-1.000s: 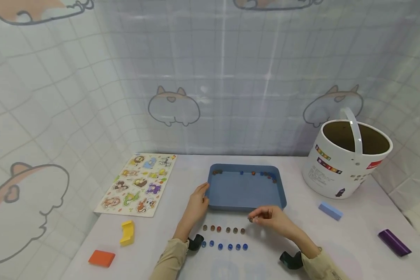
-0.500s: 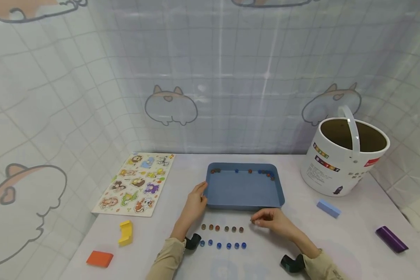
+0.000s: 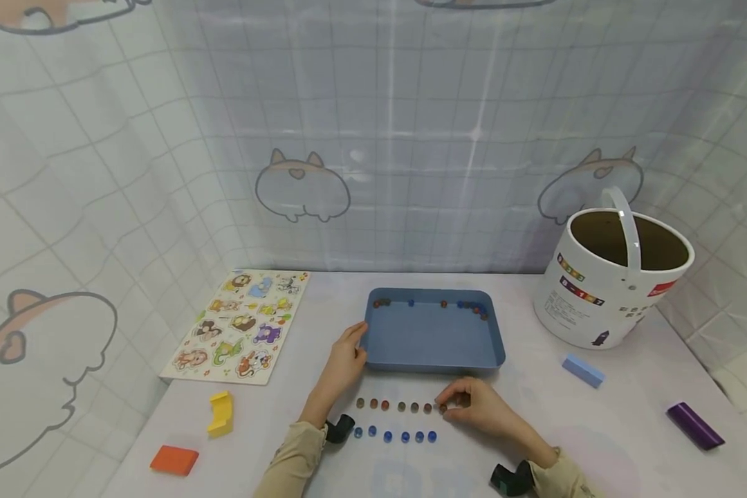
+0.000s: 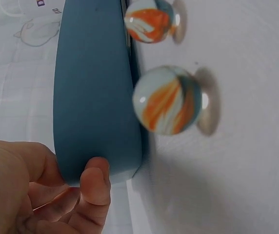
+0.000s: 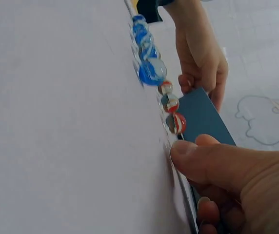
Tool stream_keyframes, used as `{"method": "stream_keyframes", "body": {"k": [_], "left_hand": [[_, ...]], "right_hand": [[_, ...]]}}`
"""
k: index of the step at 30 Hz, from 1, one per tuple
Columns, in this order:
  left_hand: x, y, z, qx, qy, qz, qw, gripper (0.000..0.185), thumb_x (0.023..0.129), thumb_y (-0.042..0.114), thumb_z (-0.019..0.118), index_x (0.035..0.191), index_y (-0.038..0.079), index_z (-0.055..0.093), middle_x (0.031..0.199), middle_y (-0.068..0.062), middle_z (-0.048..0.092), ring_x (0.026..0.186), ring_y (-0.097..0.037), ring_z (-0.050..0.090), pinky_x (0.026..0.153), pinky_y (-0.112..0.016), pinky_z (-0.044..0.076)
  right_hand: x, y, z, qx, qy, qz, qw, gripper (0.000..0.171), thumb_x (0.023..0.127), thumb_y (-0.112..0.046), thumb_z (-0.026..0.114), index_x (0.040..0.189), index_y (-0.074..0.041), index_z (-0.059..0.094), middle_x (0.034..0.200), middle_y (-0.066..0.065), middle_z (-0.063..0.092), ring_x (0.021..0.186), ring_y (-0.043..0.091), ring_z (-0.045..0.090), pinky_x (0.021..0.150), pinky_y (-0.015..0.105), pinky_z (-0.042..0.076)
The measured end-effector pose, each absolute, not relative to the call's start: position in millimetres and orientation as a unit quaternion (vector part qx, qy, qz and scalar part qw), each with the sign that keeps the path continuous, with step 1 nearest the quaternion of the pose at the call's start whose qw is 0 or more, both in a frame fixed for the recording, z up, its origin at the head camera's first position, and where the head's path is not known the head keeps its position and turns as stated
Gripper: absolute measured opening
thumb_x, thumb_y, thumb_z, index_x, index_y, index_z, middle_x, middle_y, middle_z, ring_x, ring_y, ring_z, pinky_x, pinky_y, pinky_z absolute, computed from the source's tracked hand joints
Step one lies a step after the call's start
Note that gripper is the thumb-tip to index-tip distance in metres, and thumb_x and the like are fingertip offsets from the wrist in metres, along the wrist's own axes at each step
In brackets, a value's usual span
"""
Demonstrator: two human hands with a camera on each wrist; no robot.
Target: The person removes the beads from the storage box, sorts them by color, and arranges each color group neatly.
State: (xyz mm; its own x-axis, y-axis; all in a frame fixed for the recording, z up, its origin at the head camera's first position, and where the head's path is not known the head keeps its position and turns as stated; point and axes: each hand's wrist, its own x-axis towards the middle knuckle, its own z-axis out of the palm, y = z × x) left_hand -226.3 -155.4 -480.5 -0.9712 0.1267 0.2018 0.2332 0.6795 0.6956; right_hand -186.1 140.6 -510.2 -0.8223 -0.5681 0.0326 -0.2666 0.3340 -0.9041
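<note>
- Right hand (image 3: 479, 408) has dropped from just off the tray's near edge to the table in front of it; fingertips curled together at the right end of the orange row (image 3: 400, 406), pinching a marble (image 3: 443, 409) there. It looks down or nearly down, can't tell if released.
- Left hand (image 3: 344, 360) hasn't moved: thumb and curled fingers clamp the tray's near-left corner.
- Read: orange row gains one at its right end, so seven against six in the blue row (image 3: 394, 436), which lies nearer the person than the orange one.
- Bucket (image 3: 610, 283), right of tray: white, cylindrical, arched handle, brown inside.
- Puzzle (image 3: 243, 325), left of tray: flat board, animal cut-outs.
- Tray (image 3: 432, 360): blue matte plastic, rectangular, rounded corners, low walls. More marbles (image 3: 476, 308) lie loose along its far wall.
- Blocks: purple (image 3: 694, 425) and pale blue (image 3: 584, 370) to the tray's right; yellow (image 3: 220, 413) and orange (image 3: 174, 459) to its near left. Smooth, hard-edged.
- Marbles: glossy glass spheres, swirled orange-white or blue.
</note>
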Motion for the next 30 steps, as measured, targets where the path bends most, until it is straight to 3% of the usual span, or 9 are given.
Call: {"method": "stream_keyframes", "body": {"k": [4, 8, 14, 21, 24, 27, 30], "left_hand": [[-227, -156, -480, -0.1, -0.913, -0.389, 0.069, 0.054, 0.085, -0.006, 0.051, 0.138, -0.009, 0.046, 0.144, -0.022, 0.047, 0.059, -0.005, 0.04, 0.051, -0.017, 0.038], [-226, -155, -479, -0.099, -0.911, -0.396, 0.064, 0.055, 0.084, -0.006, 0.051, 0.139, -0.009, 0.046, 0.145, -0.022, 0.046, 0.053, -0.002, 0.035, 0.05, -0.017, 0.037], [-225, -156, -478, -0.096, -0.912, -0.395, 0.064, 0.054, 0.084, -0.006, 0.05, 0.138, -0.009, 0.046, 0.144, -0.022, 0.047, 0.053, -0.002, 0.036, 0.05, -0.016, 0.037], [-226, -156, -478, -0.097, -0.912, -0.393, 0.062, 0.054, 0.084, -0.006, 0.051, 0.138, -0.009, 0.047, 0.144, -0.023, 0.047, 0.056, -0.003, 0.039, 0.052, -0.017, 0.04], [-226, -158, -477, -0.095, -0.909, -0.402, 0.058, 0.054, 0.084, -0.006, 0.051, 0.138, -0.008, 0.047, 0.144, -0.022, 0.047, 0.052, -0.002, 0.037, 0.05, -0.017, 0.038], [-228, -159, -477, -0.097, -0.904, -0.411, 0.06, 0.054, 0.084, -0.006, 0.052, 0.137, -0.008, 0.048, 0.144, -0.022, 0.048, 0.049, -0.002, 0.035, 0.048, -0.017, 0.036], [-230, -160, -477, -0.103, -0.9, -0.419, 0.062, 0.053, 0.083, -0.006, 0.052, 0.136, -0.009, 0.049, 0.143, -0.023, 0.049, 0.048, -0.002, 0.034, 0.047, -0.017, 0.036]], "right_hand": [[-187, 142, -502, -0.245, 0.809, -0.512, 0.154, 0.022, 0.08, -0.017, 0.076, 0.101, -0.013, 0.074, 0.098, 0.005, 0.069, 0.081, 0.002, 0.052, 0.07, 0.019, 0.045], [-191, 147, -485, -0.246, 0.794, -0.529, 0.173, 0.025, 0.088, -0.016, 0.069, 0.109, -0.005, 0.07, 0.099, 0.014, 0.067, 0.073, 0.003, 0.051, 0.062, 0.021, 0.044], [-209, 149, -453, -0.281, 0.772, -0.542, 0.174, 0.032, 0.095, -0.018, 0.06, 0.118, 0.005, 0.064, 0.116, 0.028, 0.064, 0.09, 0.016, 0.065, 0.077, 0.033, 0.055], [-246, 144, -414, -0.276, 0.799, -0.511, 0.157, 0.031, 0.096, -0.021, 0.057, 0.119, -0.001, 0.066, 0.119, 0.021, 0.066, 0.093, 0.009, 0.065, 0.086, 0.045, 0.054], [-265, 138, -404, -0.268, 0.801, -0.51, 0.163, 0.032, 0.097, -0.022, 0.056, 0.12, -0.002, 0.065, 0.12, 0.019, 0.066, 0.097, 0.008, 0.065, 0.087, 0.04, 0.054], [-285, 127, -400, -0.254, 0.796, -0.523, 0.17, 0.034, 0.098, -0.024, 0.056, 0.122, -0.002, 0.065, 0.122, 0.018, 0.066, 0.102, 0.015, 0.063, 0.086, 0.036, 0.053], [-304, 115, -404, -0.235, 0.789, -0.539, 0.181, 0.038, 0.098, -0.027, 0.056, 0.125, -0.001, 0.063, 0.125, 0.017, 0.065, 0.112, 0.029, 0.061, 0.091, 0.042, 0.051]]}}
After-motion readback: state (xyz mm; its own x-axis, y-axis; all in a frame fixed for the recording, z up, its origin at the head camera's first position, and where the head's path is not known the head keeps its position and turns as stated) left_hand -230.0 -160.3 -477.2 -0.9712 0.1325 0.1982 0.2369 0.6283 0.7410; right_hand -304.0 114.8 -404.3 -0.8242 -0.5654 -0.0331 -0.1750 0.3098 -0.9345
